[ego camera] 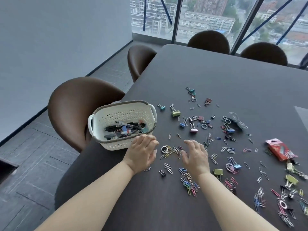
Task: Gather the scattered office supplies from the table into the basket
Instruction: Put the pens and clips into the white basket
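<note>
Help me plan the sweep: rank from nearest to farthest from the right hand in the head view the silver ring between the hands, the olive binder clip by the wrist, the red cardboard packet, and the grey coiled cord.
From the right hand:
1. Silver ring, just left, between the hands.
2. Olive binder clip, right of the wrist.
3. Red cardboard packet, far right.
4. Grey coiled cord, up right; too close to the packet to call firmly.

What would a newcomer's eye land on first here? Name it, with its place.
First, the bright litter of paper clips and binder clips strewn over the dark table. Next, the left hand and right hand, open, flanking a small clip heap near the front edge. Beside the left hand stands the white basket, holding pens.
</note>
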Motion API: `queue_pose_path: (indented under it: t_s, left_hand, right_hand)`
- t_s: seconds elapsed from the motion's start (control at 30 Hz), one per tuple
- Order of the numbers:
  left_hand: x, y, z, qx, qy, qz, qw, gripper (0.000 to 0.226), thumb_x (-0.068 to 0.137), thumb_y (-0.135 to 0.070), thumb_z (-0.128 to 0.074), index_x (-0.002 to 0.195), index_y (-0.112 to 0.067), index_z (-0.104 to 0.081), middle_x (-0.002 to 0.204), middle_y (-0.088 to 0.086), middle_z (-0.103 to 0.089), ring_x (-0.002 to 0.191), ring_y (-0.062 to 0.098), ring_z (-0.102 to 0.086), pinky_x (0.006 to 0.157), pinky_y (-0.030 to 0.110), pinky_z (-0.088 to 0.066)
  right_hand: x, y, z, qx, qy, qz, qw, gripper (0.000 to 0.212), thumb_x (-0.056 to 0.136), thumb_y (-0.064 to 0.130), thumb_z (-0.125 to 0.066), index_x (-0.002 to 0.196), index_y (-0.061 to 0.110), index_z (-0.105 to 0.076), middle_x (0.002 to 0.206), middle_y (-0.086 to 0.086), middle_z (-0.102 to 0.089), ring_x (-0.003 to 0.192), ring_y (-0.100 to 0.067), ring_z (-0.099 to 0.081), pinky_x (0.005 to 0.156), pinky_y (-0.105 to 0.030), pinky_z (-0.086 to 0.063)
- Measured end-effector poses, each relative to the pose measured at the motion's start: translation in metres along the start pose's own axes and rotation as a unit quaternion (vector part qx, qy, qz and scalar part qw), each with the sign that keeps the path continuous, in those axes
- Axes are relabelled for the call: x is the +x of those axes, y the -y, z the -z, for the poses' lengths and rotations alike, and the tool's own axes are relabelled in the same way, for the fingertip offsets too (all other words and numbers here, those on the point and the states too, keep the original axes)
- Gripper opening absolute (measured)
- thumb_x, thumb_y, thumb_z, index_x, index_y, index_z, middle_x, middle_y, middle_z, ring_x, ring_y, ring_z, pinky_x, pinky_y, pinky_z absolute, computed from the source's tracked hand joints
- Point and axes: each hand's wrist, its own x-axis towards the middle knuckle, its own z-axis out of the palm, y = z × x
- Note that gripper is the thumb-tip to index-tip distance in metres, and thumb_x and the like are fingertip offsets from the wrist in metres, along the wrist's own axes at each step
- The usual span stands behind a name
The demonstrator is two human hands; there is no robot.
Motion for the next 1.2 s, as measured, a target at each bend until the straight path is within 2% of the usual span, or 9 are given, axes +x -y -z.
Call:
queue_pose_path:
  t_s: [0.07,0.13,0.23,0.37,0.6,0.8,0.93,1.1,1.2]
  left_hand:
    - [-0.017,-0.022,-0.025,-0.006,0.13,0.035,0.991,0.048,0.079,-0.047,-0.041,0.116,-0.019,-0.051,0.125,0.006,-0.053,0.12,0.022,-0.036,0.095,0.043,-0.041]
    - [-0.034,-0.035,-0.047,0.013,0.278,0.11,0.954,0.081,0.074,-0.066,-0.022,0.142,-0.021,-0.026,0.153,0.005,-0.016,0.139,0.026,-0.002,0.111,0.056,-0.018]
    - [-0.048,-0.05,-0.069,0.053,0.394,0.189,0.898,0.103,0.058,-0.081,0.0,0.145,-0.028,0.014,0.152,0.0,0.026,0.136,0.032,0.029,0.107,0.061,0.008]
    - [-0.037,-0.07,-0.087,0.078,0.382,0.195,0.9,0.1,0.067,-0.083,-0.005,0.144,-0.023,0.019,0.152,0.004,0.025,0.136,0.033,0.027,0.11,0.058,0.006]
    - [-0.011,-0.113,-0.112,0.017,0.381,0.104,0.918,0.11,0.043,-0.085,0.028,0.133,-0.023,0.031,0.152,0.007,0.025,0.137,0.024,0.027,0.112,0.044,0.011]
    - [-0.011,-0.139,-0.116,0.01,0.417,-0.009,0.909,0.105,0.049,-0.091,0.008,0.126,-0.029,0.041,0.142,0.001,0.04,0.131,0.023,0.038,0.112,0.044,0.015]
    - [-0.012,-0.124,-0.113,0.061,0.399,0.024,0.915,0.113,0.043,-0.094,0.001,0.124,-0.026,0.044,0.141,0.002,0.042,0.127,0.028,0.043,0.104,0.057,0.019]
    - [0.008,-0.087,-0.116,0.086,0.371,0.131,0.915,0.113,0.039,-0.094,0.011,0.126,-0.029,0.041,0.148,0.004,0.033,0.131,0.037,0.035,0.104,0.066,0.005]
    - [0.021,-0.079,-0.121,0.079,0.377,0.161,0.909,0.115,0.046,-0.095,-0.006,0.133,-0.031,0.034,0.149,0.002,0.03,0.134,0.039,0.029,0.104,0.067,0.001]
  right_hand:
    - [-0.022,-0.034,0.0,-0.029,0.024,-0.029,0.999,0.043,0.087,0.03,-0.055,0.128,0.02,-0.047,0.134,-0.002,-0.048,0.127,-0.024,-0.037,0.105,-0.041,-0.028]
    - [-0.041,-0.061,0.0,-0.054,0.042,-0.052,0.996,0.047,0.087,0.032,-0.055,0.131,0.02,-0.045,0.139,-0.002,-0.045,0.131,-0.025,-0.034,0.107,-0.042,-0.026]
    - [-0.067,-0.088,0.003,-0.07,0.04,-0.079,0.994,0.048,0.085,0.036,-0.055,0.129,0.018,-0.05,0.138,-0.007,-0.046,0.13,-0.03,-0.036,0.107,-0.048,-0.027]
    - [-0.095,-0.119,0.008,-0.1,0.029,-0.123,0.987,0.059,0.08,0.047,-0.046,0.132,0.019,-0.046,0.144,-0.01,-0.039,0.134,-0.034,-0.031,0.109,-0.053,-0.022]
    - [-0.128,-0.155,0.018,-0.105,0.085,-0.218,0.967,0.091,0.078,0.072,-0.038,0.147,0.027,0.001,0.156,-0.005,0.009,0.142,-0.031,0.008,0.113,-0.055,0.0]
    - [-0.133,-0.155,0.009,-0.138,0.141,-0.209,0.958,0.115,0.048,0.091,-0.008,0.133,0.026,0.034,0.152,-0.007,0.027,0.139,-0.035,0.023,0.111,-0.056,0.006]
    - [-0.118,-0.149,0.001,-0.126,0.135,-0.177,0.967,0.113,0.049,0.091,-0.01,0.131,0.028,0.035,0.152,-0.005,0.027,0.139,-0.032,0.025,0.112,-0.052,0.009]
    - [-0.079,-0.151,0.001,-0.127,0.13,-0.185,0.966,0.109,0.053,0.092,-0.021,0.137,0.041,0.026,0.152,-0.003,0.027,0.139,-0.035,0.023,0.109,-0.061,0.005]
    - [-0.055,-0.153,0.001,-0.115,0.122,-0.212,0.963,0.103,0.061,0.088,-0.035,0.14,0.045,0.016,0.152,-0.003,0.025,0.138,-0.039,0.02,0.108,-0.064,0.004]
